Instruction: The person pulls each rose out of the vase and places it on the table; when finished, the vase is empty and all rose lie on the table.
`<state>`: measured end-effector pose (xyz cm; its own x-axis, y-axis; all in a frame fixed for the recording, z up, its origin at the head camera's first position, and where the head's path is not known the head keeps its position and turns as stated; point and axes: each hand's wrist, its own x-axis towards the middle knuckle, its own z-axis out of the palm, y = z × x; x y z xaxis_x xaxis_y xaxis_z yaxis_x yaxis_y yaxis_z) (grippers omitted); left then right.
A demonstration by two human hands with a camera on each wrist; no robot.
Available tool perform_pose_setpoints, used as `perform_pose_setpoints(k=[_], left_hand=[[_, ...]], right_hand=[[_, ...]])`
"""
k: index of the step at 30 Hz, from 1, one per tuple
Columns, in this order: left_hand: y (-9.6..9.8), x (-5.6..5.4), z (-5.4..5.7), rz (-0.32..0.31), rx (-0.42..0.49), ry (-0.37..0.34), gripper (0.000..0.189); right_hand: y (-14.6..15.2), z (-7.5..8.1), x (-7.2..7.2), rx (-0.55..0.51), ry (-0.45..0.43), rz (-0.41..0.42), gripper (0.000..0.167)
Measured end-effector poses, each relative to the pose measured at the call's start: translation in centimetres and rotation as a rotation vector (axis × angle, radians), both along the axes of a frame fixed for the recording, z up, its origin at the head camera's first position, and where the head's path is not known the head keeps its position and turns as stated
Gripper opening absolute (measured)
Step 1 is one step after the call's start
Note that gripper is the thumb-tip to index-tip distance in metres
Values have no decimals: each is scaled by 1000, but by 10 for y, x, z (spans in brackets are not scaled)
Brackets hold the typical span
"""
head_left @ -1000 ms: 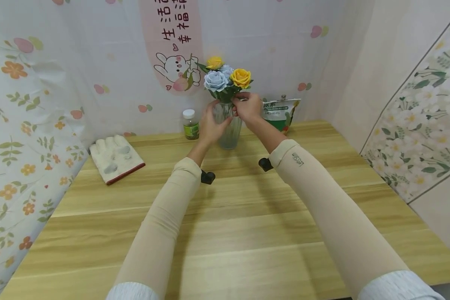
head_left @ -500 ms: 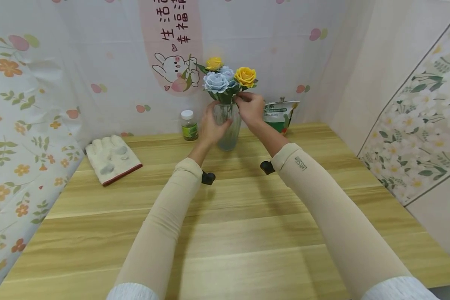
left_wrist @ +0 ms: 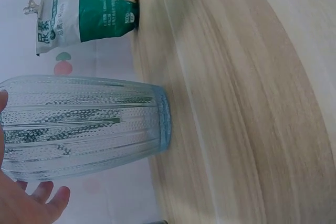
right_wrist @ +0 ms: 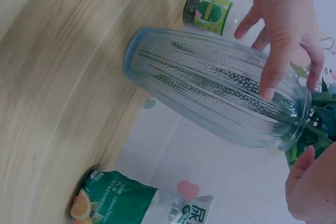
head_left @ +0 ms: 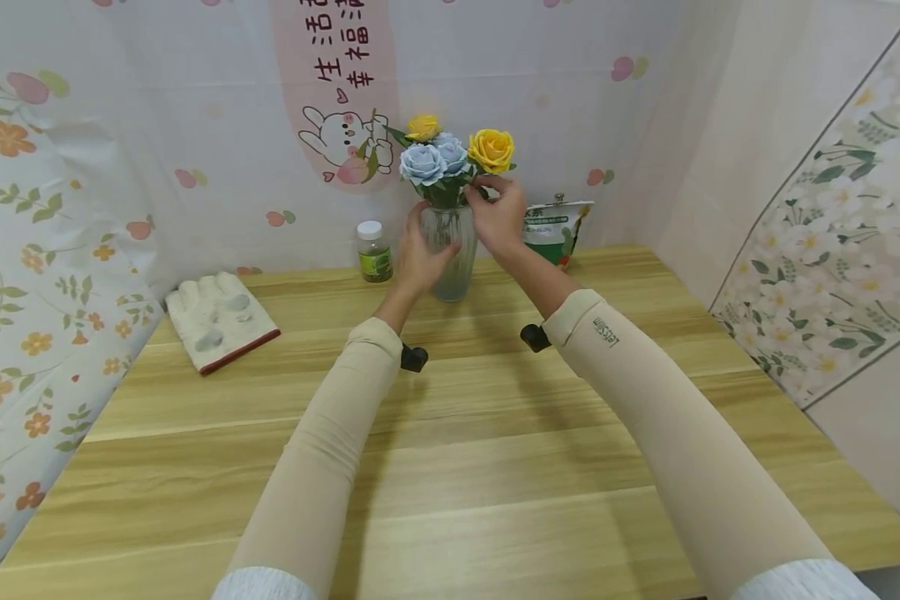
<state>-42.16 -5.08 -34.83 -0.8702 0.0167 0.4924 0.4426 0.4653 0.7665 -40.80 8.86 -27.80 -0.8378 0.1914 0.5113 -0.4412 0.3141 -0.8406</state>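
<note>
A clear ribbed glass vase (head_left: 456, 271) stands upright on the table against the back curtain. Stems show through its wall in the right wrist view, and its base rests on the wood. My left hand (head_left: 422, 260) grips the vase's upper part from the left, thumb across the front (right_wrist: 273, 72). Above the rim, my right hand (head_left: 501, 218) pinches among the stems and leaves below a yellow rose (head_left: 491, 151), which leans out to the right. Light blue roses (head_left: 423, 164) and another yellow rose (head_left: 423, 127) fill the left side of the bunch.
Left of the vase is a small lidded jar (head_left: 375, 254) with a green label. A green and white clipped pouch (left_wrist: 89, 17) stands to its right. A white work glove (head_left: 221, 321) lies at the table's left. Patterned curtains border the table (head_left: 450, 467).
The right-hand yellow rose has shifted rightward and slightly up, apart from the blue roses, with my right hand moving alongside. My left hand keeps its grip on the vase. The head view has turned slightly.
</note>
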Motion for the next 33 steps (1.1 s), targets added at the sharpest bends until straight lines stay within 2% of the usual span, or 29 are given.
perform_pose_setpoints(k=[5, 9, 17, 23, 27, 30, 33], left_hand=[[0, -1, -5, 21, 10, -59, 89], [0, -2, -9, 21, -6, -68, 89], [6, -5, -6, 39, 34, -87, 93], [4, -7, -8, 34, 62, -78, 96], [4, -10, -10, 36, 62, -55, 97], [5, -12, -11, 32, 54, -33, 96], [5, -13, -11, 34, 41, -24, 94]], right_hand=[[0, -1, 1, -66, -22, 66, 23], [0, -4, 1, -86, -62, 131, 22], [-2, -1, 4, -106, -99, 156, 24], [-6, -3, 2, -91, -122, 105, 24], [-8, -4, -1, -93, -63, 41, 19], [-9, -4, -3, -128, -32, 0, 27], [-10, -4, -4, -172, -84, -25, 41]])
